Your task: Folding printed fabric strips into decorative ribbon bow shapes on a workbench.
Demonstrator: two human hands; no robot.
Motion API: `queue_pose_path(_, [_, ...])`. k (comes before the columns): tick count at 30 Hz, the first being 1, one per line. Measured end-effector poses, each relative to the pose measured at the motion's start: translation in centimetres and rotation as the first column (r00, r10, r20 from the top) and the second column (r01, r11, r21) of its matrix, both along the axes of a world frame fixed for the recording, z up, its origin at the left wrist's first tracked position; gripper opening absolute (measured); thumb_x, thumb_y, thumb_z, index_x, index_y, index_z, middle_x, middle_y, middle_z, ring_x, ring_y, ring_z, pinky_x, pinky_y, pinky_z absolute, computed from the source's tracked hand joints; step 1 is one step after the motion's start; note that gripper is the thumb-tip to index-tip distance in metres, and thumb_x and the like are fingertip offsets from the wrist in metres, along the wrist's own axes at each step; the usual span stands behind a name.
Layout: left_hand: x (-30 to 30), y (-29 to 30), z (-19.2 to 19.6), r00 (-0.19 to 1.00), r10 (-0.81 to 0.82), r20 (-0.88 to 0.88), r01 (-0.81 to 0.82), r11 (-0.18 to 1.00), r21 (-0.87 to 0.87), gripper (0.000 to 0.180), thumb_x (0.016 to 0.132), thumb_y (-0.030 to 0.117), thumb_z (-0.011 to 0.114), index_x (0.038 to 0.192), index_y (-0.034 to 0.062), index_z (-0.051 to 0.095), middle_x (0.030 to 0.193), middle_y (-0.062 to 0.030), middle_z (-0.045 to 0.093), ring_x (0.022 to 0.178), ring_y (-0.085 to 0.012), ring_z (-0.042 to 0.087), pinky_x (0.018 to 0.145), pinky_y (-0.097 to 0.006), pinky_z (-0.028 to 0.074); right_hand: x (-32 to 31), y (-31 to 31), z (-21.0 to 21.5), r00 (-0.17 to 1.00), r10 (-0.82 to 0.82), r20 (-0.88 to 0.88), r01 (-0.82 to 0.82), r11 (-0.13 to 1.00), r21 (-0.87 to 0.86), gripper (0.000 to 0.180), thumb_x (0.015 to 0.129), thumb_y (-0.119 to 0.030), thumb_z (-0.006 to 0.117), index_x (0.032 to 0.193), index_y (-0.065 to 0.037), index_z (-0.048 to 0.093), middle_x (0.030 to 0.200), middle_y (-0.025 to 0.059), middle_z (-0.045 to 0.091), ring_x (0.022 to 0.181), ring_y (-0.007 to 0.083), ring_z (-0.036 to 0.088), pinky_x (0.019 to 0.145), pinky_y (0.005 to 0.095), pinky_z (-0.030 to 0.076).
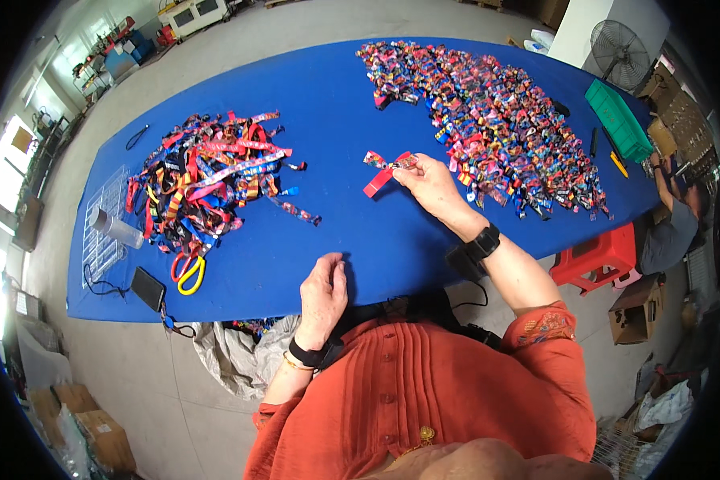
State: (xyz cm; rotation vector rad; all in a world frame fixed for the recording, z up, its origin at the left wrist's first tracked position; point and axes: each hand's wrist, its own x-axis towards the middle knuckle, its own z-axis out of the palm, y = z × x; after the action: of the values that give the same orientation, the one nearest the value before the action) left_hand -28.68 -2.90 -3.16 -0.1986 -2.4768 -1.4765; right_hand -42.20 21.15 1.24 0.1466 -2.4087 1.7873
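My right hand (430, 182) is stretched out over the blue table (336, 104) and pinches a red and patterned ribbon strap (386, 170) by one end. The strap hangs from my fingertips just left of a big heap of folded colourful straps (488, 120). My left hand (323, 298) rests flat on the table's near edge, fingers loosely together, holding nothing. A tangled pile of loose ribbons (204, 172) lies to the left, far from both hands.
Yellow and red scissors (187, 272), a phone (148, 288), a clear bottle (117, 230) on a clear tray sit at the left. A green bin (618, 120), a fan (620, 52), a red stool (596, 254) and a seated person (670, 220) are at the right.
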Motion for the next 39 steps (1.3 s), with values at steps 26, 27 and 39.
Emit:
queue_pose_path(26, [-2.3,-1.9,-2.9,1.000,-0.002,-0.025,0.003,1.000,0.027,0.009,0.090,0.004,0.060,0.096,0.0014,0.065,0.086,-0.0161,0.068,0.075,-0.0288,0.067,0.068,-0.034,0.052,-22.7,4.6,-6.4,0.940,-0.327,0.102,0.313,0.940,0.135,0.024,0.084,-0.024,0.070,0.097,-0.004,0.069,0.090,0.0145,0.071,0.084,0.0266,0.067,0.074,0.0390,0.049])
queue_pose_path(27, [-2.3,-1.9,-2.9,1.000,0.000,-0.020,0.001,1.000,0.023,0.009,0.090,0.004,0.060,0.096,0.0014,0.065,0.086,-0.0161,0.068,0.075,-0.0288,0.067,0.068,-0.034,0.052,-23.2,4.6,-6.6,0.935,-0.335,0.116,0.318,0.937,0.143,0.023,0.084,-0.023,0.070,0.096,-0.003,0.069,0.090,0.0152,0.071,0.085,0.0275,0.067,0.075,0.0400,0.049])
queue_pose_path(39, [-2.2,-1.9,-2.8,1.000,-0.004,0.012,0.003,0.999,0.035,0.007,0.088,0.000,0.059,0.094,0.0002,0.064,0.086,-0.0149,0.068,0.074,-0.0259,0.067,0.067,-0.033,0.053,-26.3,5.8,-7.4,0.896,-0.350,0.273,0.352,0.935,0.041,0.018,0.091,-0.025,0.066,0.099,-0.008,0.068,0.066,0.0006,0.059,0.052,0.0135,0.056,0.043,0.0276,0.051])
